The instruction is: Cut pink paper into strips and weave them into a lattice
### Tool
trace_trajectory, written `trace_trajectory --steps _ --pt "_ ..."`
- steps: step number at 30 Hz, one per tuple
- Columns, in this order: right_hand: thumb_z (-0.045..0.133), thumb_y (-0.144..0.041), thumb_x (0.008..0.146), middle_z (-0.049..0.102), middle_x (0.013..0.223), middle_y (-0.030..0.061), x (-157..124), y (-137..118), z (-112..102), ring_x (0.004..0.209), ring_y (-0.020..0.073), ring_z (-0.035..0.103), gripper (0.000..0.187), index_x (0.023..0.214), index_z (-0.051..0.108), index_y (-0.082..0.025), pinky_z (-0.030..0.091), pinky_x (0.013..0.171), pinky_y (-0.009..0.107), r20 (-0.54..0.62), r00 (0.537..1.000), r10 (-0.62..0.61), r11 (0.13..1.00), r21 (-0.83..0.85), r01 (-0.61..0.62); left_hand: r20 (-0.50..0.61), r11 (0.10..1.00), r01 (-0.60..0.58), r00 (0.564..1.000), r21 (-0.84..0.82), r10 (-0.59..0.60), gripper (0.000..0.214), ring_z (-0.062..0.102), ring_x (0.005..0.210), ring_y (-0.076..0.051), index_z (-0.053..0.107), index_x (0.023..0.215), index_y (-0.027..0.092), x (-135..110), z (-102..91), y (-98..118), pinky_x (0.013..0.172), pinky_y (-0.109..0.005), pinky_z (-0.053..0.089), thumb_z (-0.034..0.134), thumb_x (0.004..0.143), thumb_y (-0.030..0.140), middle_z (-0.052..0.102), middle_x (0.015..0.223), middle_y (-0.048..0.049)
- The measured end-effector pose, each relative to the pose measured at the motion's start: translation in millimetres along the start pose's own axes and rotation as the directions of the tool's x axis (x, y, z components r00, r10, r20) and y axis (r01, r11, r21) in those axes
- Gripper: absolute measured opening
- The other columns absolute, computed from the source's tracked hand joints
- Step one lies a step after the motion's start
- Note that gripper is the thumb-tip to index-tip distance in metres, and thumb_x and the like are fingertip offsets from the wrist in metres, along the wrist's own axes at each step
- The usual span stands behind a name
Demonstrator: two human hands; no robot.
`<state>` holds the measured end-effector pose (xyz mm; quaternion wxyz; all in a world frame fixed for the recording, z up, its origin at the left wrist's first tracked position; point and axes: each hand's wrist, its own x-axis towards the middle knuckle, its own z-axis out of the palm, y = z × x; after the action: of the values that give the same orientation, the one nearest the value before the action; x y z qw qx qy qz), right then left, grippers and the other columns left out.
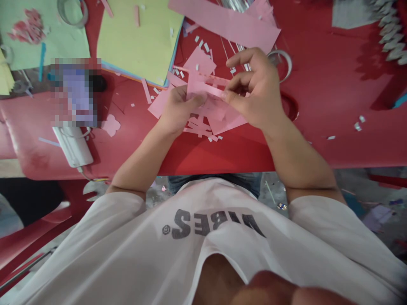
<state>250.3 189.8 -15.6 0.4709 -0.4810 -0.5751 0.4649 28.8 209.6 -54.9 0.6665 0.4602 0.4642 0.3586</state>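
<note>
My left hand [178, 108] is closed on a piece of pink paper [196, 87], its thumb lying across the paper's face. My right hand [259, 91] pinches the right end of the same paper between thumb and index finger, with the other fingers curled loosely above. A paler band runs along the paper between the two hands. Below and around it lie loose pink paper cutoffs [227, 123] and small white scraps. A thin pink patterned stick, perhaps a pencil [181, 68], lies just beyond the held paper.
On the red table [324, 106] are a stack of coloured sheets [140, 42], a long pink paper strip [222, 23] and a tape roll [288, 63]. Another tape roll [73, 21] rests on green paper [68, 46]. A white power bank [74, 148] with a cable sits at left.
</note>
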Motion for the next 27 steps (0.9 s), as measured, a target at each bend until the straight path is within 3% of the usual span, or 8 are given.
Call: trace_trajectory --steps 5,8,11,15,20,24,27 --pt "0.09 -0.025 0.084 0.069 0.076 -0.0041 0.8 4.1 -0.7 0.065 0.0204 0.054 0.031 0.1 0.066 -0.035 0.045 0.066 0.041 0.012 0.999 -0.033 0.978 -0.206 0.035 0.036 0.999 0.022 0.999 -0.034 -0.021 0.027 0.072 0.077 -0.015 0.071 0.1 0.02 -5.3 4.1 3.5 0.068 -0.026 0.058 0.08 0.094 0.044 0.072 0.084 -0.0017" --pt "0.089 -0.038 0.088 0.071 0.08 -0.0003 2.9 6.5 -1.4 0.07 0.0221 0.057 0.022 0.086 0.068 -0.033 0.046 0.066 0.042 0.02 0.999 -0.045 0.97 -0.24 0.048 0.029 0.997 0.015 0.999 -0.074 -0.013 0.014 0.065 0.063 -0.01 0.071 0.093 0.019 -7.4 8.6 8.5 0.058 -0.022 0.05 0.073 0.099 0.032 0.066 0.077 0.0019" --pt "0.08 -0.045 0.095 0.07 0.077 0.0005 4.5 10.5 -0.8 0.069 0.0211 0.056 0.023 0.08 0.071 -0.031 0.042 0.065 0.042 0.019 0.998 -0.068 0.957 -0.28 0.071 0.025 0.994 0.05 0.999 -0.101 -0.048 0.01 0.064 0.061 -0.009 0.071 0.09 0.019 -9.1 11.7 12.6 0.058 -0.021 0.049 0.07 0.099 0.022 0.064 0.074 0.0027" --pt "0.075 -0.043 0.1 0.066 0.07 -0.0012 5.6 17.3 1.3 0.066 0.0189 0.054 0.03 0.074 0.07 -0.029 0.041 0.064 0.04 0.012 0.999 -0.05 0.967 -0.249 0.052 0.031 0.991 0.081 0.996 -0.105 -0.079 0.012 0.064 0.061 -0.008 0.07 0.087 0.019 -10.6 13.1 13.9 0.056 -0.018 0.048 0.069 0.099 0.019 0.06 0.069 0.0034" --pt "0.082 -0.031 0.092 0.069 0.07 -0.0024 5.1 15.4 2.8 0.064 0.0173 0.055 0.024 0.071 0.072 -0.029 0.044 0.064 0.039 0.0 1.0 -0.011 0.973 -0.23 0.011 0.018 0.988 0.104 0.995 -0.117 -0.103 0.014 0.065 0.062 -0.007 0.068 0.084 0.017 -11.2 13.6 14.3 0.057 -0.015 0.049 0.07 0.098 0.02 0.059 0.069 0.0042" --pt "0.086 -0.04 0.09 0.071 0.073 -0.0005 3.5 10.3 3.3 0.069 0.0191 0.057 0.027 0.071 0.07 -0.03 0.048 0.07 0.041 0.008 0.999 0.049 0.973 -0.224 -0.046 0.035 0.993 0.084 0.996 -0.081 -0.081 0.013 0.063 0.062 -0.007 0.072 0.085 0.018 -11.6 12.8 14.3 0.056 -0.016 0.048 0.076 0.095 0.024 0.062 0.07 0.0032" --pt "0.085 -0.041 0.091 0.069 0.07 -0.0005 3.0 10.7 3.8 0.071 0.0194 0.058 0.029 0.07 0.069 -0.03 0.049 0.073 0.042 0.018 0.997 0.074 0.974 -0.217 -0.069 0.026 0.987 0.126 0.992 -0.095 -0.124 0.007 0.072 0.074 -0.011 0.074 0.094 0.018 -11.6 12.2 13.1 0.064 -0.018 0.054 0.076 0.095 0.025 0.067 0.076 0.0021"
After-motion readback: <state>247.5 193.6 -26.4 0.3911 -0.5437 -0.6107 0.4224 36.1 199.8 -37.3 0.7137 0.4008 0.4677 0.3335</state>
